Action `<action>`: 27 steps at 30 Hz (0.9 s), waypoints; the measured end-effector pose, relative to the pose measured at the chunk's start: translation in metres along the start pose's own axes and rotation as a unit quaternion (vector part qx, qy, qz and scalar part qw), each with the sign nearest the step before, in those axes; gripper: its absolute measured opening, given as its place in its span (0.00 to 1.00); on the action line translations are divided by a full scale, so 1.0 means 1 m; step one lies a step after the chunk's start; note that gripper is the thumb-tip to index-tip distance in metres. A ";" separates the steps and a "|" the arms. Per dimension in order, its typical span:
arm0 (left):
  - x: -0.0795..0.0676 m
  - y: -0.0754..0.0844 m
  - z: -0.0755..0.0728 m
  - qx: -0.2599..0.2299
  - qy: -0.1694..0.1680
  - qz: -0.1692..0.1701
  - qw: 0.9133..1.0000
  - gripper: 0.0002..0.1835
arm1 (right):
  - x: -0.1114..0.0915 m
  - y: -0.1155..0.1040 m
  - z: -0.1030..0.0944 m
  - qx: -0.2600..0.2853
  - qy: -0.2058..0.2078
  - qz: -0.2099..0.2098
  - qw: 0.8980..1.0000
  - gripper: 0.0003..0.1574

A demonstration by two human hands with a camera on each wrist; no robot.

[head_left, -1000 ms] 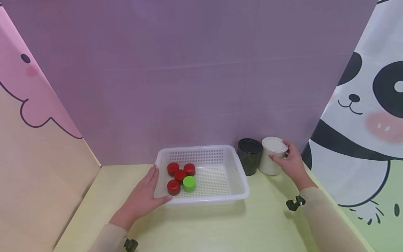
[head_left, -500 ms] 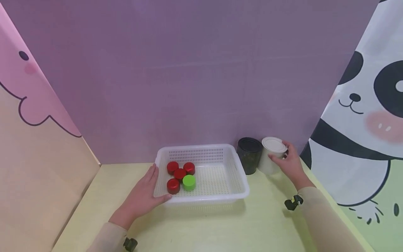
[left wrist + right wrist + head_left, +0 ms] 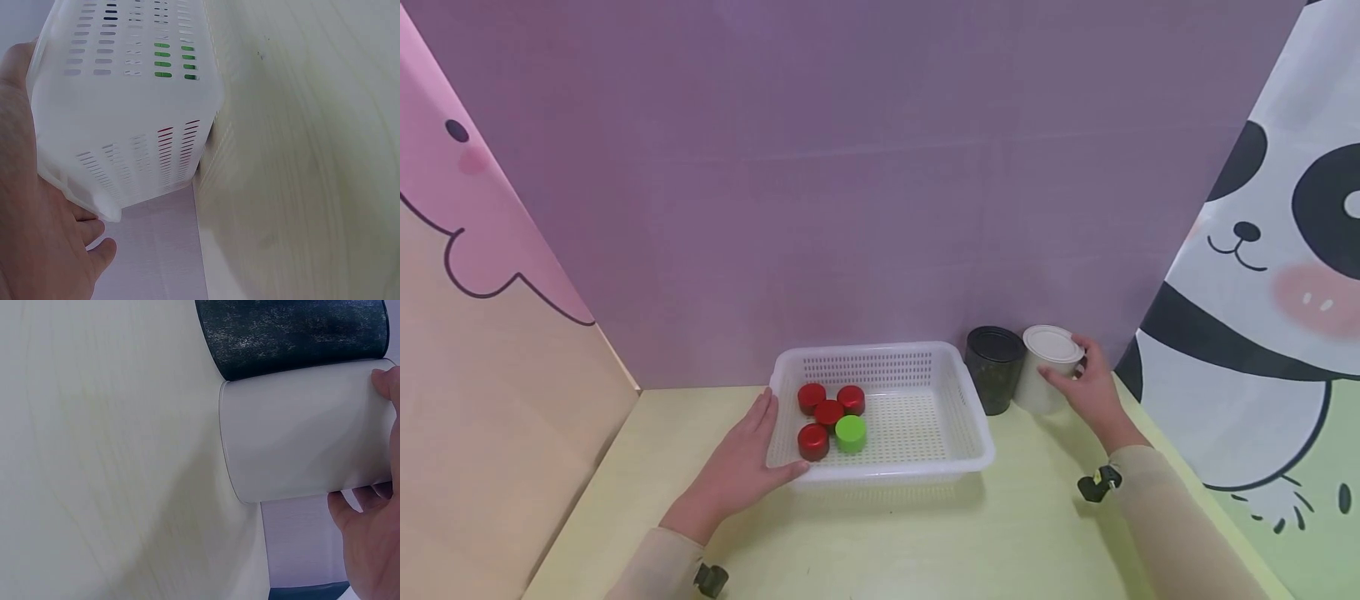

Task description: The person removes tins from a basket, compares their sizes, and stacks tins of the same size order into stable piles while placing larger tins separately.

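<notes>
A white plastic basket [image 3: 880, 475] sits on the table, with several red round caps [image 3: 813, 442] and one green cap [image 3: 851, 434] in its left half. My left hand [image 3: 733, 462] rests against the basket's left corner, its fingers straight along the left side and the thumb at the front rim. In the left wrist view that hand [image 3: 37, 206] lies along the basket's perforated wall [image 3: 125, 106]. At the right, my right hand [image 3: 1093, 396] grips an upright white can [image 3: 1041, 387] near its top. In the right wrist view, the thumb and fingers wrap the white can [image 3: 300, 431].
A black can [image 3: 995, 371] stands upright between the basket and the white can, close beside both. Behind them rises a purple backdrop [image 3: 880, 208]. A panda-printed panel [image 3: 1247, 375] borders the pale wooden table [image 3: 887, 550] on the right, a pink-printed one [image 3: 490, 350] on the left.
The view has shifted very slightly. Both hands, the basket, the caps and the cans keep their places.
</notes>
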State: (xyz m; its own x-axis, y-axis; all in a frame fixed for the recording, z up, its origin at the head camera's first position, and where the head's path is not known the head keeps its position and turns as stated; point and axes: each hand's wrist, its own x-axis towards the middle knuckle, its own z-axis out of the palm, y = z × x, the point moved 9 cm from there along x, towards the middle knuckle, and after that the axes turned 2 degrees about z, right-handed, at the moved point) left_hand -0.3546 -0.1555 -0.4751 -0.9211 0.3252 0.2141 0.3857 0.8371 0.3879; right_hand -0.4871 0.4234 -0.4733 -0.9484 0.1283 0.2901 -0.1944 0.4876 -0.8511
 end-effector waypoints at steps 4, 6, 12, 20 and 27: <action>-0.001 0.002 -0.003 -0.004 0.006 0.004 1.000 0.67 | -0.003 0.000 0.001 0.006 -0.005 0.009 1.000 0.63; -0.001 0.003 -0.003 -0.003 0.007 0.006 1.000 0.67 | -0.004 -0.001 0.002 0.009 -0.007 0.010 1.000 0.63; -0.001 0.001 -0.001 0.000 0.001 0.003 1.000 0.67 | -0.005 -0.002 0.003 0.007 -0.013 0.013 1.000 0.63; -0.001 0.000 0.001 -0.004 -0.005 -0.001 1.000 0.66 | -0.004 0.001 0.000 -0.003 -0.020 0.009 1.000 0.63; 0.000 0.000 0.001 -0.001 -0.002 0.003 1.000 0.66 | -0.010 -0.013 -0.007 -0.019 -0.003 -0.016 1.000 0.60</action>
State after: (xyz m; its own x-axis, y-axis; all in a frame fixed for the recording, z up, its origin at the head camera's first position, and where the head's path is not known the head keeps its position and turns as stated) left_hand -0.3549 -0.1552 -0.4764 -0.9186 0.3327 0.2132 0.3922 0.8336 0.3890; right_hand -0.4739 0.4216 -0.4621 -0.9435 0.1074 0.3136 -0.2142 0.5244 -0.8241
